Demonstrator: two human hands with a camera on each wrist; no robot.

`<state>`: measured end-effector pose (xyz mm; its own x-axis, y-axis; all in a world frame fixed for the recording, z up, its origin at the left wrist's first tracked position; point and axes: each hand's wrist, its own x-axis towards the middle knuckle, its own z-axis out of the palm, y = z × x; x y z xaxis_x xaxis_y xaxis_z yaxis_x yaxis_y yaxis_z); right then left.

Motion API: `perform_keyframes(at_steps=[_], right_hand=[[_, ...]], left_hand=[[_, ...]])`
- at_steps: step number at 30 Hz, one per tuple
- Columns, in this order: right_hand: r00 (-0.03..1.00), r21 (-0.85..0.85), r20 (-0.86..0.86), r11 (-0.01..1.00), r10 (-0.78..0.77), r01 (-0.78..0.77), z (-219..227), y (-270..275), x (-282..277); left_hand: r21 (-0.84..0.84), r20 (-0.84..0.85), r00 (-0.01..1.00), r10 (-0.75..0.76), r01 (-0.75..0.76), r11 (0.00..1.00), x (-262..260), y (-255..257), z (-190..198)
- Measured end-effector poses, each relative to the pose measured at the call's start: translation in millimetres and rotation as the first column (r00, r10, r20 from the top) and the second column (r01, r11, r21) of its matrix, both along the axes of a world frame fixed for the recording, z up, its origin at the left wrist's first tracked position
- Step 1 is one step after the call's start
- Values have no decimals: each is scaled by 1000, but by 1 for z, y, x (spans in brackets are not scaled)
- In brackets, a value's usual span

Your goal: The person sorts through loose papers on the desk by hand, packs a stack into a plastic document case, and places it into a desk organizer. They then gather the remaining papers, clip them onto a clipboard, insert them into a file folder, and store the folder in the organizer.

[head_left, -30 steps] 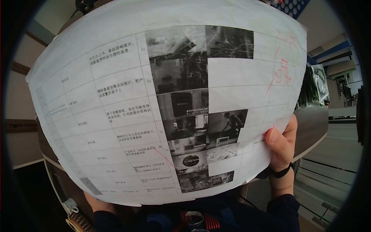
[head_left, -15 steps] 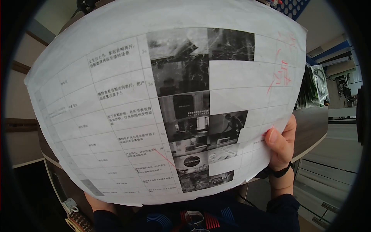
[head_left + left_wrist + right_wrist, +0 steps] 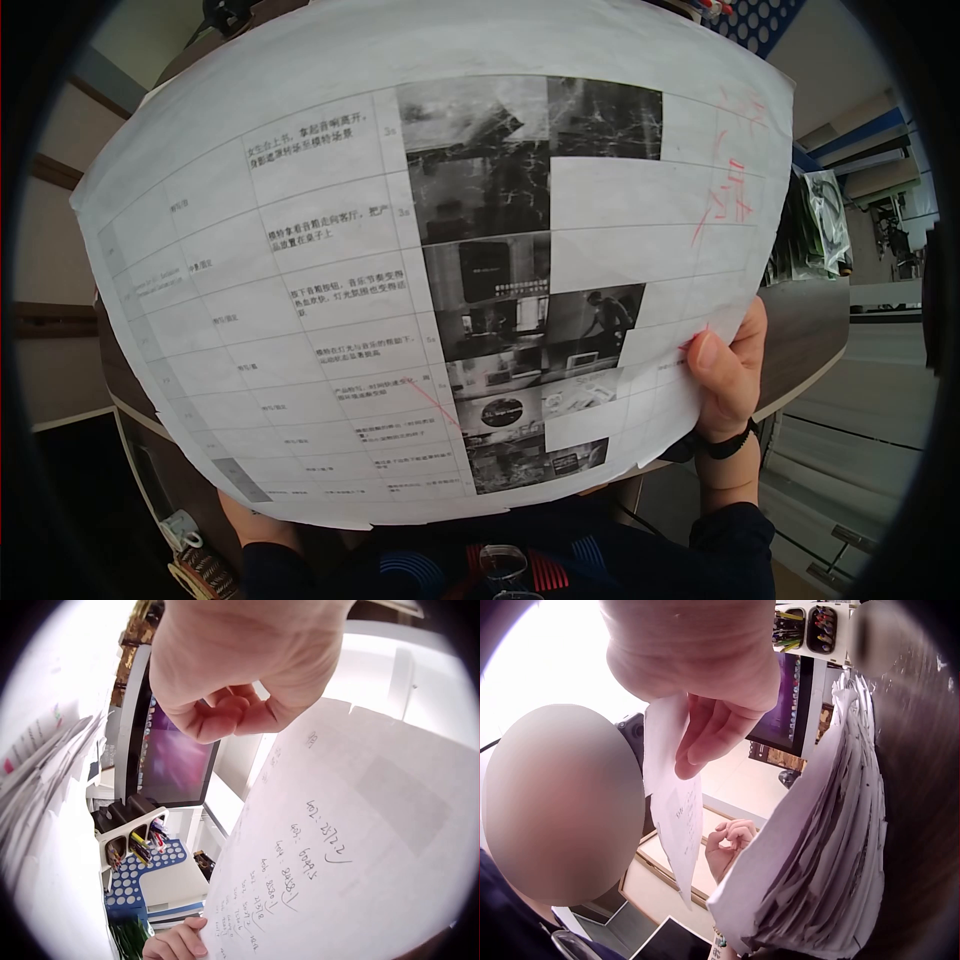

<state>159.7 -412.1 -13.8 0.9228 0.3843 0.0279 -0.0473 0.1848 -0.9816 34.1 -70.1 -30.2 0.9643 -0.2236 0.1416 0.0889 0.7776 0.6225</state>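
Note:
A large printed sheet of paper (image 3: 640, 195), with a table, dark photos and red pen marks, fills most of the head view. My right hand (image 3: 728, 375) grips its right edge, thumb on the printed face. Seen from behind in the left wrist view, the sheet (image 3: 315, 802) carries handwritten numbers, and my right hand (image 3: 178, 941) shows at its far edge. The sheet hides my left hand in the head view. Loosely curled, with thumb near the fingertips, my left hand (image 3: 232, 682) shows nothing between its fingers. It appears beside a thick paper stack (image 3: 817, 840) in the right wrist view.
A monitor (image 3: 176, 757) stands beyond the hands, near a pen holder (image 3: 135, 832) and a blue perforated panel (image 3: 124, 889). In the head view a white cup (image 3: 180, 530) and a woven item (image 3: 205, 575) sit at lower left. Plastic-wrapped items (image 3: 825, 225) are at right.
The sheet's left part and its print have shifted slightly to the right. My right hand keeps its grip in nearly the same place.

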Motion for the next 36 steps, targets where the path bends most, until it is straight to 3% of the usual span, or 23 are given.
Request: perform_keyframes(at_steps=[26,28,29,30,32,33,35,36], right_hand=[[999,-20,21,999,-50,50,0,4,1],[999,-8,-17,999,48,-48,2,4,6],[999,-7,-15,999,47,-47,4,3,11],[980,-73,-77,979,184,-189,6,1,18],[900,-146,-215,899,379,-413,9,-3,32],[902,-141,-207,900,380,-412,9,-3,35],[876,-225,-269,858,400,-461,9,-2,40],[891,-227,-232,870,389,-439,8,-2,41]], left_hand=[[63,-126,982,-142,151,986,-27,-24,4],[68,-134,979,-155,165,984,-27,-25,5],[70,-138,977,-162,172,983,23,-8,8],[74,-140,976,-169,181,981,74,9,11],[86,-143,972,-184,198,976,60,-13,15],[96,-144,971,-189,204,974,60,-12,18],[447,-210,961,-180,259,857,51,-13,19],[703,-198,975,-105,216,678,51,-26,30]])
